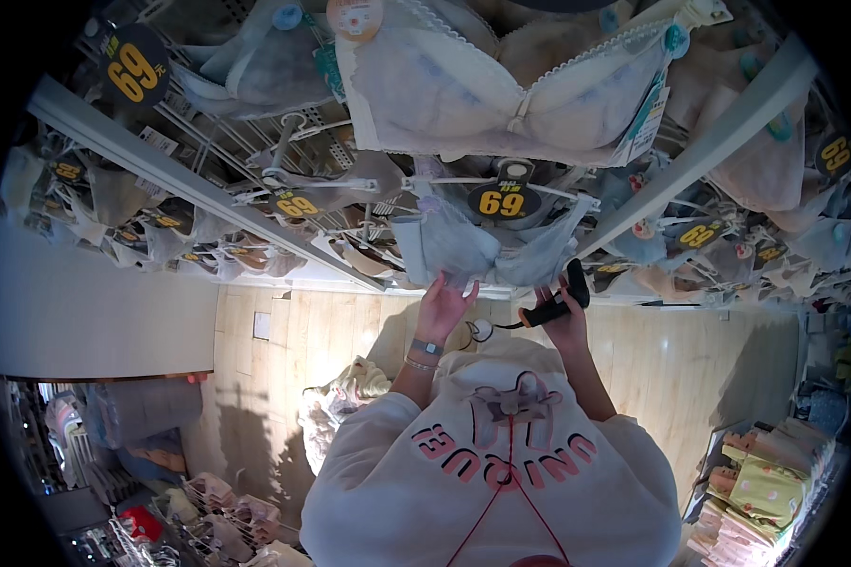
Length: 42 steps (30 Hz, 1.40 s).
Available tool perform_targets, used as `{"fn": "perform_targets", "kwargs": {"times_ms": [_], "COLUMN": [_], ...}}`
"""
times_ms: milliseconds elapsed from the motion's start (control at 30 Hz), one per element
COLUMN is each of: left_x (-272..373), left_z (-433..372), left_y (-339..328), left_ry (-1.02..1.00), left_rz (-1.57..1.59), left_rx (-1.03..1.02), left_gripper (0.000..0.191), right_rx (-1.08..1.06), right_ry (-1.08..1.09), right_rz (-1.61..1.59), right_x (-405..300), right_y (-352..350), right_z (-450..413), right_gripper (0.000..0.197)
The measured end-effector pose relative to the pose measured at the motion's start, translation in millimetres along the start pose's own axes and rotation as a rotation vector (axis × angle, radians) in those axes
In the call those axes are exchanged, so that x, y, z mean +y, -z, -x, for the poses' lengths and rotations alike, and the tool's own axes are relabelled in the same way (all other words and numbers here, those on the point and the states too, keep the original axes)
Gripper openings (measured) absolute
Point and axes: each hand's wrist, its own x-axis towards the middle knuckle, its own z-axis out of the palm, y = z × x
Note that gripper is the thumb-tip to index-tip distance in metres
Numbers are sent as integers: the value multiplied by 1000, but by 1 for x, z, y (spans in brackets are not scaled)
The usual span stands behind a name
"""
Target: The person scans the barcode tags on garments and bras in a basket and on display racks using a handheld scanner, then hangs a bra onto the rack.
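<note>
My left hand [445,308], with a grey-banded watch [427,347] on its wrist, reaches up to the lower edge of a pale blue bra [454,244]. Its fingers are apart and touch or nearly touch the fabric. The bra hangs from a rack, below a round black price tag [505,202]. In my right hand [566,329] is a black corded handheld device [549,310], apparently a barcode scanner, with orange at its cable end. Some right fingertips lie close to the bra's right lower edge. A dark cable [479,329] hangs below the device.
A larger white-and-lilac bra [518,92] hangs above on the rack. Pale shelf uprights [206,181] flank this bay, with more bras beyond. A pale, patterned cloth heap [340,404] lies at my left. Folded clothes [766,489] are stacked at lower right.
</note>
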Motion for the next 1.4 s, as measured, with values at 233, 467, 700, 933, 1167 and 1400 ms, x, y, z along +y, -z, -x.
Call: {"fn": "perform_targets", "kwargs": {"times_ms": [233, 467, 700, 933, 1167, 1400], "left_x": [-2, 6, 8, 6, 9, 8], "left_z": [-3, 0, 0, -3, -1, -5], "left_y": [-13, -8, -7, -3, -2, 1], "left_ry": [-12, -13, -14, -28, -29, -30], "left_rz": [-36, -90, -87, -111, -94, -93], "left_rx": [-19, -48, -34, -63, -3, -1], "left_gripper": [17, 20, 28, 26, 26, 25], "right_rx": [-74, -51, 4, 12, 66, 51], "right_ry": [3, -90, -50, -39, -17, 28], "right_rz": [11, 12, -19, -41, -10, -130], "right_x": [1, 9, 18, 17, 16, 21], "right_y": [-10, -10, -21, -35, -51, -26], "right_z": [-5, -26, -35, -26, -23, -46], "right_gripper": [36, 33, 30, 32, 30, 31]}}
